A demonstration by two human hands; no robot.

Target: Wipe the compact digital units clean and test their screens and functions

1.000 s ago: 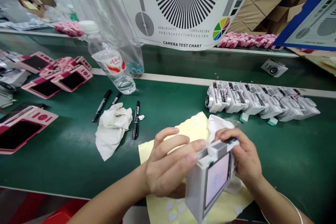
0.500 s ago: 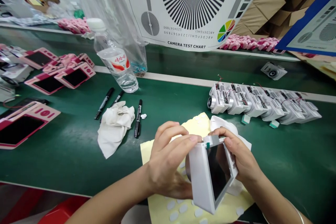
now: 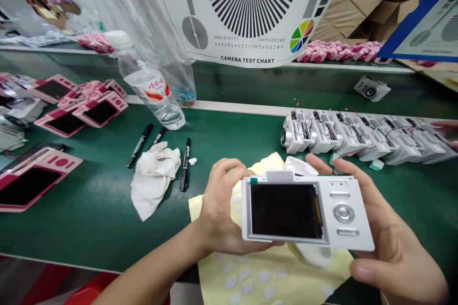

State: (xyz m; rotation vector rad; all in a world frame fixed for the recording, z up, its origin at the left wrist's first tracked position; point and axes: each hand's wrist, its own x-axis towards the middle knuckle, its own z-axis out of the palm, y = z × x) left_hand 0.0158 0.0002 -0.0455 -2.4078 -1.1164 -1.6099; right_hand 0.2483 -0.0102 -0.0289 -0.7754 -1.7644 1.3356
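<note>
A white digital camera [image 3: 286, 212] is held up in front of me, its dark screen and silver buttons facing me. My left hand [image 3: 223, 209] grips its left end, with fingers behind and beneath it. Around the right end, my right hand [image 3: 390, 233] is spread, its thumb clear of the lower edge and two fingers stretched above the top; whether they touch the camera cannot be made out. A small green tab sits at the screen's top left corner. Below lies a yellow sheet [image 3: 257, 267] bearing white oval stickers, partly covered by a white piece [image 3: 315, 255].
Unfinished white cameras [image 3: 336, 133] stand in a row at right, touched by another person's hand [image 3: 449, 131]. Pink cameras [image 3: 100, 109] lie left. A water bottle [image 3: 153, 90], markers [image 3: 185, 164] and a crumpled cloth [image 3: 155, 176] are nearby. A test chart [image 3: 250, 19] hangs ahead.
The camera has turned so its screen and buttons face me squarely. My right hand has opened out and moved right. Another person's hand has appeared at the far right.
</note>
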